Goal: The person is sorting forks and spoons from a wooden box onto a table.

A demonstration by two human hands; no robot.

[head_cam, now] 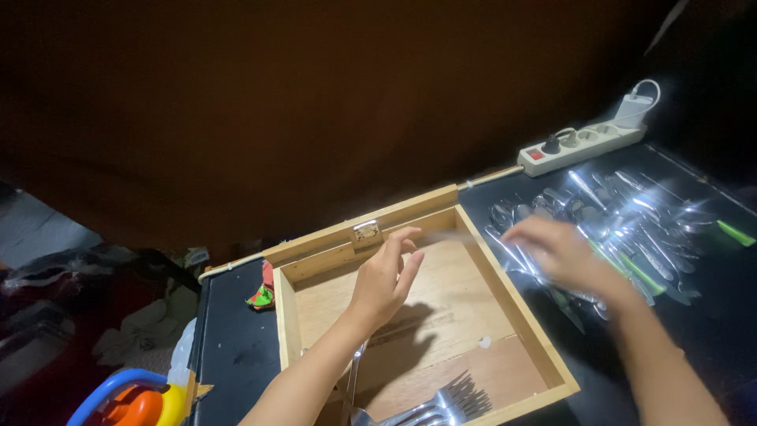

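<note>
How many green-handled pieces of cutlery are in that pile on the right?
3 show: one apart at the far right edge, and two side by side in the pile beyond the right hand. More may be hidden.

A dark brown wall [315, 95] is filling the upper frame; harsh light is glaring at right on the black table [236, 347], while clutter is sitting dim at lower left.

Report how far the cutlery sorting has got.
Done: a few forks and a spoon lie in the wooden box. In hand: the right hand, blurred, is over the cutlery pile; the left hand hovers above the box. Left: most of the pile.
</note>
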